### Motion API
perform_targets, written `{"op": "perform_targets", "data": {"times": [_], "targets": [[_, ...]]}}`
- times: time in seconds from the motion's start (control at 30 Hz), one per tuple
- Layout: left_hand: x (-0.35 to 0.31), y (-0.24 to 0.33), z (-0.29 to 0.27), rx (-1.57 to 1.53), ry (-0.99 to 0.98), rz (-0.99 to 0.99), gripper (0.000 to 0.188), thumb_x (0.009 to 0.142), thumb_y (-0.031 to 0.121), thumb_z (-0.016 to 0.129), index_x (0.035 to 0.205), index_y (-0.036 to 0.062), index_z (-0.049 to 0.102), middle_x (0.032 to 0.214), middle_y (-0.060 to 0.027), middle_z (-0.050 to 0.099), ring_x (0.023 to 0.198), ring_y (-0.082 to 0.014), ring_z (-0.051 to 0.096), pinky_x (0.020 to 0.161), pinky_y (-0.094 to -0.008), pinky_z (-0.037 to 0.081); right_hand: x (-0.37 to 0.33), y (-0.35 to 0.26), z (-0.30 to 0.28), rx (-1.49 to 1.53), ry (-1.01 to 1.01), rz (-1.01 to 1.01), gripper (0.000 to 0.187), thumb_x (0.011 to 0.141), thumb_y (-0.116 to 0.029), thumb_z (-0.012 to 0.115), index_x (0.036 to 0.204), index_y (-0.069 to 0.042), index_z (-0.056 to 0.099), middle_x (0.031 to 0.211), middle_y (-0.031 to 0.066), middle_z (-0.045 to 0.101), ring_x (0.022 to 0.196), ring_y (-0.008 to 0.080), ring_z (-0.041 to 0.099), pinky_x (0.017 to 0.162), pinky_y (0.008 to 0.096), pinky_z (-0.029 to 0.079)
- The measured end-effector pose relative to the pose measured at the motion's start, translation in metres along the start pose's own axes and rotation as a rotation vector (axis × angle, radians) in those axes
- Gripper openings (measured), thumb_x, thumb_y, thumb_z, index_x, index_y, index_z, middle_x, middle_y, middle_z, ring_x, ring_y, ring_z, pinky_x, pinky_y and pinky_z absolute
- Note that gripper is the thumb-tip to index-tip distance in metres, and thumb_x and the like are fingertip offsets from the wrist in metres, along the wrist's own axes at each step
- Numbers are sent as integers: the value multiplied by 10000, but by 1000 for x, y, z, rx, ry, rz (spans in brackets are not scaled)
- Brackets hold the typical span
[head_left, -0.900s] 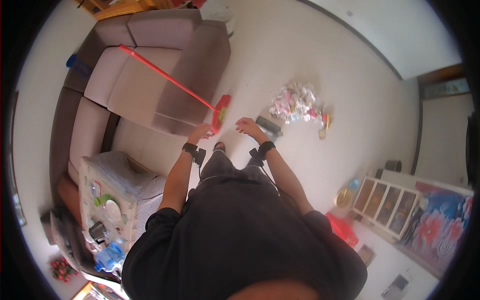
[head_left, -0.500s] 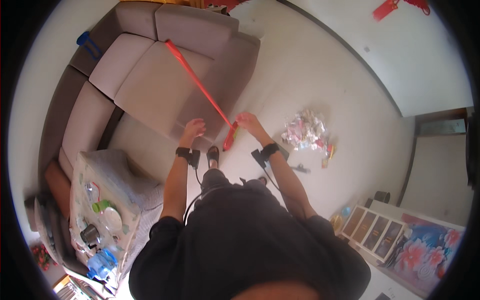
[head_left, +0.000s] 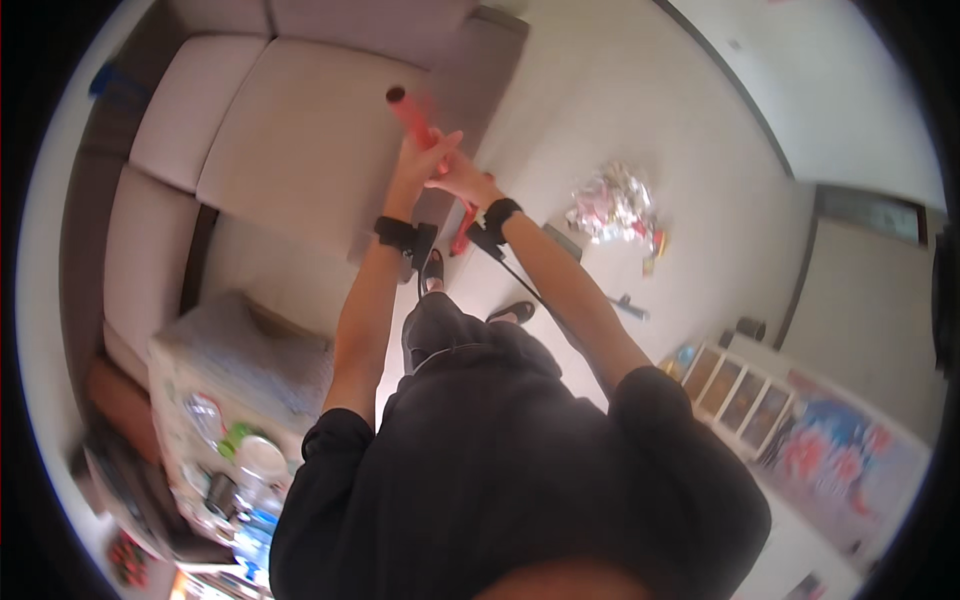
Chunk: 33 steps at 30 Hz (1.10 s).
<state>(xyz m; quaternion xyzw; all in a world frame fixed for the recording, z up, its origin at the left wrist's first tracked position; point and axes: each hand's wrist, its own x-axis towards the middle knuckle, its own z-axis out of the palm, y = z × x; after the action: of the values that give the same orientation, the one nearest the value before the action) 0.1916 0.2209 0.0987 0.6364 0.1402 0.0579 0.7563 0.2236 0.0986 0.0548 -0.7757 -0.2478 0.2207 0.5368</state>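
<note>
A red broom (head_left: 408, 113) is lifted upright off the sofa, its handle's open end pointing up toward me. My left hand (head_left: 418, 163) is closed round the handle. Just beside it my right hand (head_left: 464, 176) closes on the handle a little lower; both are slightly blurred. The broom's red head shows below my hands, low over the floor near my left foot; whether it touches the floor I cannot tell. A heap of crumpled, shiny rubbish (head_left: 612, 205) lies on the floor to the right, apart from the broom.
A corner sofa (head_left: 300, 130) fills the left. Near left stands a cluttered table (head_left: 175, 420) with a grey cushion-like thing (head_left: 250, 350) beside it. A grey flat object (head_left: 562, 241), partly behind my right forearm, lies near the rubbish. A low cabinet (head_left: 740, 390) stands at right.
The broom, earlier leaning across the sofa seat, has been taken hold of by both hands and swung upright. My hands have moved up and closer together; the view has shifted.
</note>
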Motion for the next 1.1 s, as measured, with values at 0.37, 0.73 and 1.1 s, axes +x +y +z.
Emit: {"op": "perform_targets", "data": {"times": [0.37, 0.73, 1.1], "targets": [[-63, -25, 120, 285, -462, 206, 127, 779, 103, 676, 836, 0, 625, 715, -38, 598, 639, -107, 538, 626, -284, 468, -110, 43, -69, 555, 44, -226, 311, 851, 43, 540, 1131, -43, 645, 1038, -15, 623, 934, 73, 531, 856, 220, 420], [-72, 36, 295, 254, -883, -89, 171, 771, 24, 686, 745, 18, 516, 682, 16, 520, 608, -68, 494, 564, -240, 424, -216, 19, -204, 412, 320, 97, 344, 784, 44, 630, 1112, -37, 569, 970, 64, 575, 902, 170, 591, 742, 306, 504], [-105, 79, 429, 130, -892, 316, 193, 763, -11, 659, 675, 20, 490, 585, 34, 431, 582, -55, 433, 527, -228, 352, -253, -6, -291, 306, 971, -359, 290, 832, -88, 625, 1119, -102, 583, 921, 79, 636, 884, 234, 620, 778, 319, 479]]}}
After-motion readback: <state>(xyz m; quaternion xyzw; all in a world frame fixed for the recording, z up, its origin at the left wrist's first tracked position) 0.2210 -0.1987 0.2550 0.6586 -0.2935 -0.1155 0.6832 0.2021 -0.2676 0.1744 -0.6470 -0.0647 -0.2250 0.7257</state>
